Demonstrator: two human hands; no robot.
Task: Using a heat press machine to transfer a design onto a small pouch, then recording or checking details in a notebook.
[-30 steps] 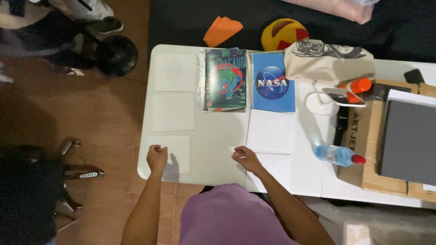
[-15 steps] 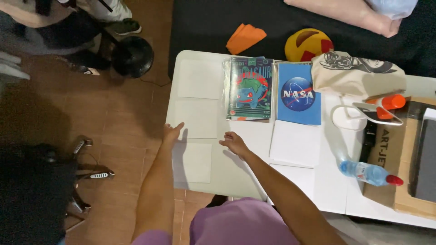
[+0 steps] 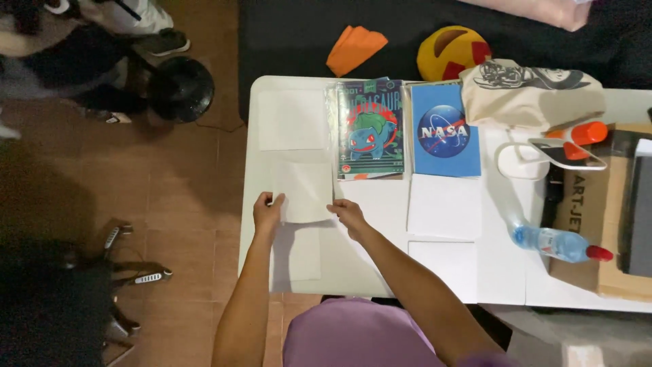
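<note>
Working left to right across the white table (image 3: 261, 224). Left hand (image 3: 267, 211) pinching the lower left corner of a white paper sheet (image 3: 303, 192), fingers closed on its edge; right hand (image 3: 348, 214) gripping the lower right corner of the same sheet, thumb and fingers together on the paper. Sheet held just off or flat against the table top, cannot tell which, in the left column of the table. Just above it, another white sheet (image 3: 292, 119) lying flat near the far left corner of the table; just below it, a third sheet (image 3: 297, 253) toward the near edge. Judging by that, one sheet in hand between two already lying in line, placement not yet finished. Further right on the table: a green illustrated booklet (image 3: 369, 129), a blue booklet (image 3: 445, 130) beside it, then two more white sheets (image 3: 445, 206) below the blue one. At the right end of the table, a cloth tote bag (image 3: 533, 95), a plastic water bottle (image 3: 560, 244) and a cardboard box (image 3: 598, 224).
</note>
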